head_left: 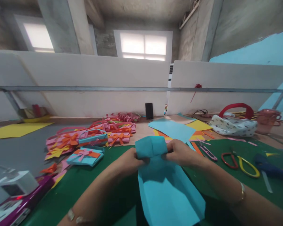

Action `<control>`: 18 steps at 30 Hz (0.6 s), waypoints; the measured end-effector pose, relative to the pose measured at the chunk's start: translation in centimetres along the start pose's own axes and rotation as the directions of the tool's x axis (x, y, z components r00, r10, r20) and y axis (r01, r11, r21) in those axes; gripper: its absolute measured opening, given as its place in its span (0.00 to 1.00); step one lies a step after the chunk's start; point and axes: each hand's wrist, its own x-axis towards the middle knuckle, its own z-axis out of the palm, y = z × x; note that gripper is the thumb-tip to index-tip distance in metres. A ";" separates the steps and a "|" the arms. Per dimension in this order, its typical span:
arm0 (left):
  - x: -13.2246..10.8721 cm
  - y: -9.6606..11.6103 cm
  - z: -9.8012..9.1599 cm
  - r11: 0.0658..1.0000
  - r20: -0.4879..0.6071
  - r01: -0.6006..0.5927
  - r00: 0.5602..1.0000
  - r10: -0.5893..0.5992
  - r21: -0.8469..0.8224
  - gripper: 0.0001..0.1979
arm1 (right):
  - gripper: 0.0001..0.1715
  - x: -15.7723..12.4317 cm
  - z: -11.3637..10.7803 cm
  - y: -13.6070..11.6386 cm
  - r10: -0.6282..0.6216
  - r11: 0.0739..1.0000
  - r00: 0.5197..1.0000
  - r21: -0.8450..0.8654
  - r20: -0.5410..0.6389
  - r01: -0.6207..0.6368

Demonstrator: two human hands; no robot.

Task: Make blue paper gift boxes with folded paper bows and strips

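A sheet of blue paper [169, 191], creased along its sides and folded over at the far end, is held up above a green mat [118, 157]. My left hand [132, 161] grips the left edge of the folded end, its fingertips partly behind the paper. On the opposite edge, my right hand [178, 152] pinches the paper between thumb and fingers. To the left lies a small blue paper bag [89, 158] with an orange band and a pink bow.
Left: a heap of pink and orange paper bags [118, 124], a purple power strip [25, 197] with a white plug. Right: a pink cutter [208, 153], scissors [247, 166], a blue glue gun [273, 168], a fabric basket [233, 125]. Behind: a phone [149, 110], blue sheets [172, 127].
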 end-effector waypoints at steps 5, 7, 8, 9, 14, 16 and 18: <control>0.6 -1.0 0.3 0.999 -0.056 -0.028 0.998 0.029 0.024 0.09 | 0.08 0.1 0.3 0.0 0.013 0.999 1.000 0.032 0.005 -0.013; 1.1 -1.4 0.5 0.999 -0.057 -0.032 0.998 0.032 0.007 0.06 | 0.07 0.2 0.4 0.2 0.018 0.998 1.000 0.064 0.022 -0.020; 1.3 -1.5 0.6 1.000 -0.061 -0.029 0.998 0.028 -0.009 0.06 | 0.07 0.2 0.4 0.3 0.019 0.996 0.999 0.084 0.026 -0.021; 1.5 -1.5 0.6 0.999 -0.065 -0.020 0.998 0.018 -0.029 0.05 | 0.07 0.3 0.4 0.5 0.019 0.994 0.999 0.106 0.027 -0.021; 1.9 -1.3 0.8 0.982 -0.059 0.039 0.997 -0.051 -0.183 0.12 | 0.05 1.1 0.6 1.6 0.027 0.970 0.999 0.239 0.047 -0.038; 1.8 -1.3 0.7 0.970 -0.022 0.062 0.997 -0.069 -0.233 0.17 | 0.10 1.1 0.7 1.6 0.038 0.954 0.997 0.293 0.074 -0.058; 1.6 -1.3 0.6 0.961 0.047 0.083 0.996 -0.073 -0.264 0.19 | 0.11 1.0 0.6 1.3 0.047 0.937 0.992 0.339 0.120 -0.085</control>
